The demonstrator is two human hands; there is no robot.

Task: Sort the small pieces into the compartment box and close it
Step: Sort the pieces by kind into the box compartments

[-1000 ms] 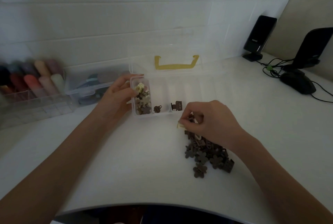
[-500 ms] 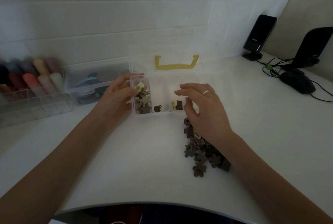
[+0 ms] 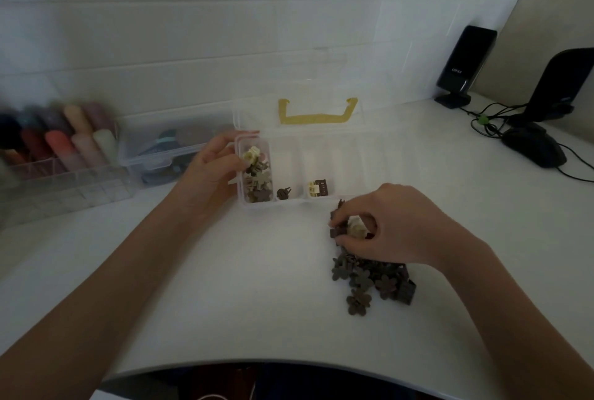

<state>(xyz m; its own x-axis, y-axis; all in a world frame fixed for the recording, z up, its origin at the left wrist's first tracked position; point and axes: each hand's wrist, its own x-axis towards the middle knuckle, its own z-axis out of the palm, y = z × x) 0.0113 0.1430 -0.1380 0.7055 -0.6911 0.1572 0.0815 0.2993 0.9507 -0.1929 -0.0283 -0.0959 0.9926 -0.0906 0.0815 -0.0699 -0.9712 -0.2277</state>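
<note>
A white tiled wall (image 3: 193, 29) stood behind the white counter (image 3: 225, 287); on the counter's far left sat a clear organiser (image 3: 58, 174) of blurred coloured rolls, with a lidded clear tub (image 3: 160, 155) just beside it; at the far right were a dark speaker (image 3: 463, 65), a black mouse (image 3: 533, 148) and cables. The compartment box (image 3: 321, 174) lay open in the middle, its lid, with a yellow handle (image 3: 316, 113), tipped back toward the wall; my left hand (image 3: 212, 168) gripped the box's left end, fingers curled over its rim. The leftmost compartment held a heap of brown and cream pieces (image 3: 257, 174); the next held one dark piece (image 3: 283, 192); the third held a cream and a brown clip (image 3: 317, 188). My right hand (image 3: 392, 226) rested on the loose pile of brown flower pieces (image 3: 369, 277) near the box's front, thumb and fingers pinching a cream piece (image 3: 356, 227).
</note>
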